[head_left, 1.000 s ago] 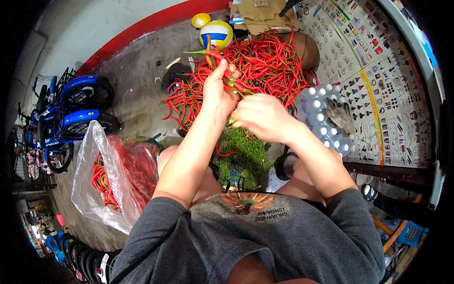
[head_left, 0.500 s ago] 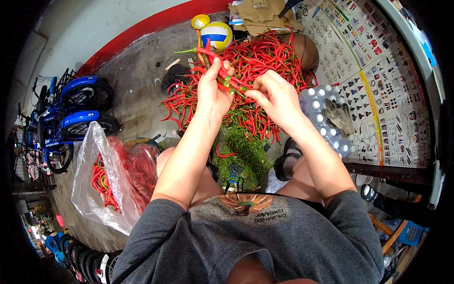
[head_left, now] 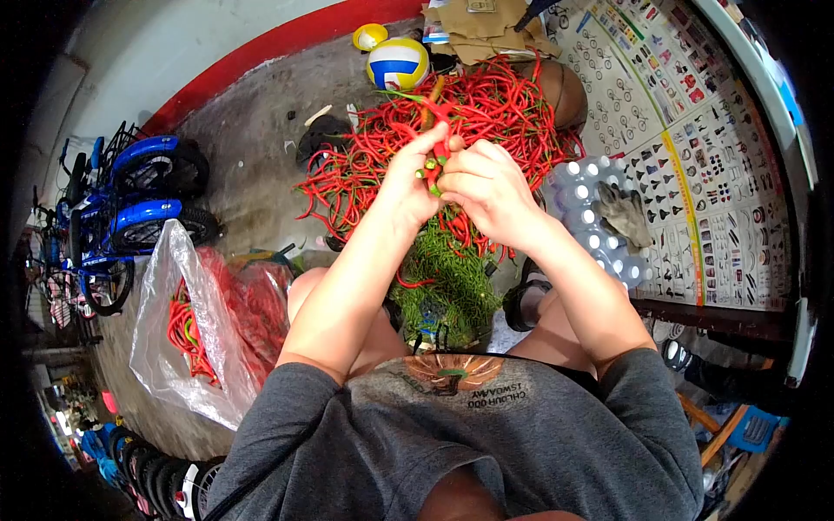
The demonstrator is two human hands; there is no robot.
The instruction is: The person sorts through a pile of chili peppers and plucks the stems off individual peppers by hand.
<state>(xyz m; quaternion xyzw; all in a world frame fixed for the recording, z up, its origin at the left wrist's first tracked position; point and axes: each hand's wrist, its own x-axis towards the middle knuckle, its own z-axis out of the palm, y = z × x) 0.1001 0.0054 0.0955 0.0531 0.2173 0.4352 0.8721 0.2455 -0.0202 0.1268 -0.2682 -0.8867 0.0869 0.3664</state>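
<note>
Several red chili peppers (head_left: 442,111) are bunched in my left hand (head_left: 405,181), which is closed around them with the green stem ends towards me. One pepper in the bunch looks brownish. My right hand (head_left: 491,189) is closed against the bunch, thumb and fingers pinched at a green chili stem, partly hidden by the fingers. Beyond both hands spreads a large heap of red chili peppers (head_left: 508,104) on the floor. Below them, between my legs, lies a pile of green stems (head_left: 447,282) with a red chili on its left side.
At left an open clear plastic bag (head_left: 156,347) holds red chilies, near blue bicycles (head_left: 148,213). Shrink-wrapped bottles (head_left: 573,208) with grey gloves (head_left: 621,215) on top stand at right. A volleyball (head_left: 398,64), a brown ball (head_left: 565,97) and cardboard (head_left: 491,30) sit behind the heap.
My left hand has moved right and slightly down with its chilies, and the two hands now meet. The right hand has shifted slightly left and down, its fingers drawn in closer to the bunch.
</note>
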